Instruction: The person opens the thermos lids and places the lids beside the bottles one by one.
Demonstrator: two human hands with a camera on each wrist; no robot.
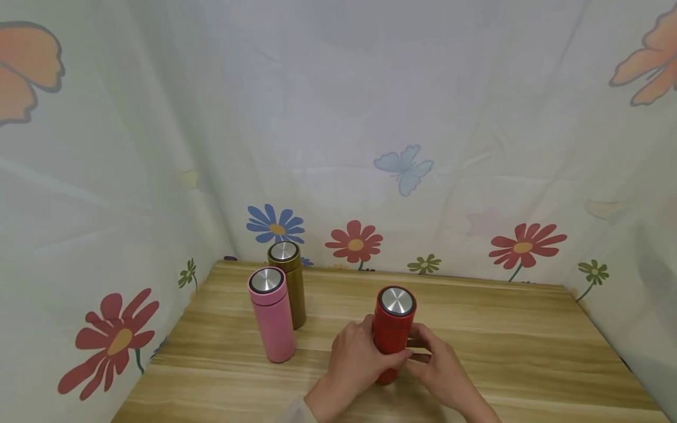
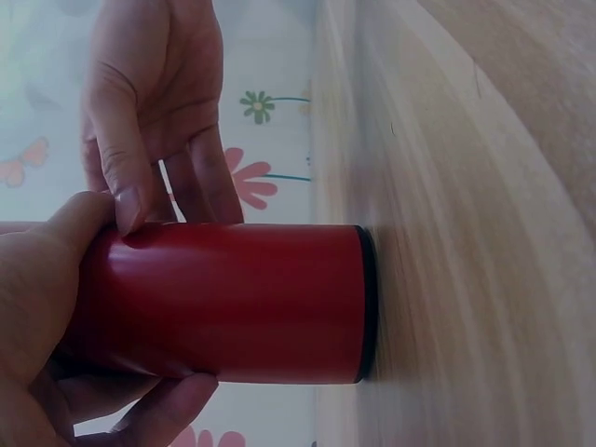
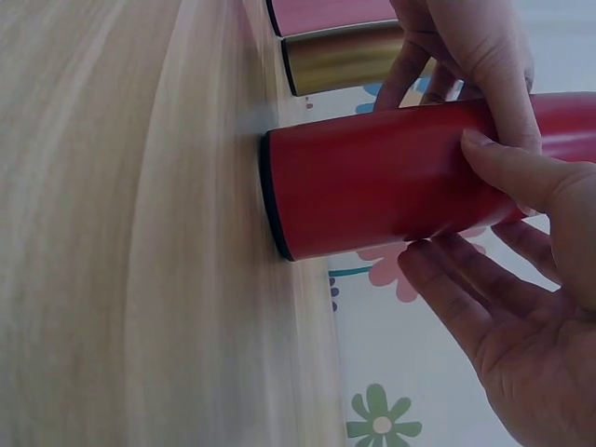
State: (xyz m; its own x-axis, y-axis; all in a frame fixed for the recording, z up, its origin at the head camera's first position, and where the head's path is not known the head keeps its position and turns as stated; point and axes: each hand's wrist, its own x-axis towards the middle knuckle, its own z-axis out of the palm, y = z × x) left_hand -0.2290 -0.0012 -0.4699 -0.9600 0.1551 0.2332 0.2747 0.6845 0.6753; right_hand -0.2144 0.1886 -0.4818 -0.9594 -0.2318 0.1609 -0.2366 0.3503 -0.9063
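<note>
A red thermos bottle point(image 1: 392, 332) with a brushed silver lid top stands upright near the front of the table, its dark base at the wood. Round its middle from the left, my left hand point(image 1: 351, 355) grips it, thumb across the front. From the right, my right hand point(image 1: 441, 370) holds it with thumb and fingertips. The right wrist view has the right thumb overlapping the left thumb on the red bottle point(image 3: 372, 182), with the right fingertips at its side. In the left wrist view, the left fingers curl round the bottle point(image 2: 233, 303).
To the left stand a pink thermos bottle point(image 1: 274, 323) and, just behind it, a gold one point(image 1: 298, 294), partly hidden. The wooden table point(image 1: 486, 329) meets white cloth point(image 1: 338, 117) printed with flowers and a butterfly at the back and sides.
</note>
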